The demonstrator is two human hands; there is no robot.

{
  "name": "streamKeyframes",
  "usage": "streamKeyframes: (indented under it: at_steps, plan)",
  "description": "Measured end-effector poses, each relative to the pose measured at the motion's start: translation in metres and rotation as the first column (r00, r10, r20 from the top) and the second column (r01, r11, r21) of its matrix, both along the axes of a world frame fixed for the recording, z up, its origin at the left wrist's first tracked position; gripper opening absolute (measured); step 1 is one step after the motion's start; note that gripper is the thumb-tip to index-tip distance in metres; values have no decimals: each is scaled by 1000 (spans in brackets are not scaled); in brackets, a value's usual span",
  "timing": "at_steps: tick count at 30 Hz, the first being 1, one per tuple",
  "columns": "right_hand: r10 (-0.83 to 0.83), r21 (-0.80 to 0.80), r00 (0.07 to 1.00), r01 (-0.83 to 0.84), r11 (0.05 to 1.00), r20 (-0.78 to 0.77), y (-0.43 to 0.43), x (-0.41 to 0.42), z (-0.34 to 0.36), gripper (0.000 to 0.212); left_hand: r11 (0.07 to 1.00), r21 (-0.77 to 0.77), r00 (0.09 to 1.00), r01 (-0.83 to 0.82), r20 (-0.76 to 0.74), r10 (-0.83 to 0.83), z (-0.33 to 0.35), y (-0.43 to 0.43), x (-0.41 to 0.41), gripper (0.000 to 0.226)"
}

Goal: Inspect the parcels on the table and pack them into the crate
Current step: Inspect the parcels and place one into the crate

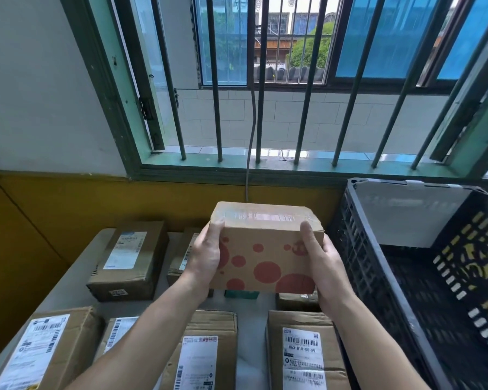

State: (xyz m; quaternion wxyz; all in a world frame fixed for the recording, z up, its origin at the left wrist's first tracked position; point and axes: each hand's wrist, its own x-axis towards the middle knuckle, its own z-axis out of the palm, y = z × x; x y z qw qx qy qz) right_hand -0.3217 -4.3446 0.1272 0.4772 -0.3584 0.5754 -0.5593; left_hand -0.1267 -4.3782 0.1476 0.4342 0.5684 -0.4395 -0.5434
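Aloft, parcel [265,249] between both grips [206,258] [323,267]

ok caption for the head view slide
A red-dotted parcel held by left hand and right hand above the table, beside the crate

On my table [250,333] lie cardboard parcels [302,350] — four along the near edge, two boxes [127,260] toward the far left corner, a teal box [241,294] mid-table, a small carton [296,302] beside it.
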Motion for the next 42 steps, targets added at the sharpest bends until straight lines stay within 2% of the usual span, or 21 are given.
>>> streamKeyframes:
  at_steps: [5,10,13,15,17,20,22,28,30,33,37,39,42]
  plan:
    - [-95,-1,994,95,995,58,-1,2,0,34,998,7,997,64,-51,-64,2,0,0,44]
    - [-48,-13,996,49,999,77,1,4,-9,48,992,17,991,124,-55,-122,9,-11,8,43]
    - [-66,-5,995,66,998,81,-2,4,-13,47,986,4,986,166,-30,-166,5,-12,12,37]
    - [-96,-7,990,98,995,100,-4,3,-16,39,983,-18,983,185,-11,-185,2,-12,14,37]
    - [-100,-17,988,103,995,119,-4,3,-16,35,982,-34,983,184,-15,-185,1,-12,15,50]
    - [-95,-48,984,104,993,150,-4,6,-14,40,984,-66,987,163,-3,-163,3,-15,16,80]
    - [-78,-70,983,91,993,165,-4,6,-11,38,988,-51,989,143,-19,-144,6,-20,19,88]
    - [-75,-101,983,93,991,169,-3,2,-5,39,995,-16,992,98,-75,-99,7,-21,21,34]
    - [-131,-109,981,147,983,147,-4,4,-2,45,998,0,995,55,-87,-55,2,-15,15,33]
    - [-197,-97,977,205,974,88,-7,7,-3,70,999,-1,985,-49,-166,48,-6,-6,2,31]
    - [-145,-58,985,151,987,92,-7,24,-7,100,977,-20,947,-212,-251,201,-11,6,-19,25]
    - [-140,-52,988,144,988,71,-6,30,-8,101,971,-14,936,-239,-270,226,-15,12,-27,26]
    - [-134,-55,980,143,988,145,-9,36,-10,96,971,-6,932,-240,-280,229,-20,21,-37,27]
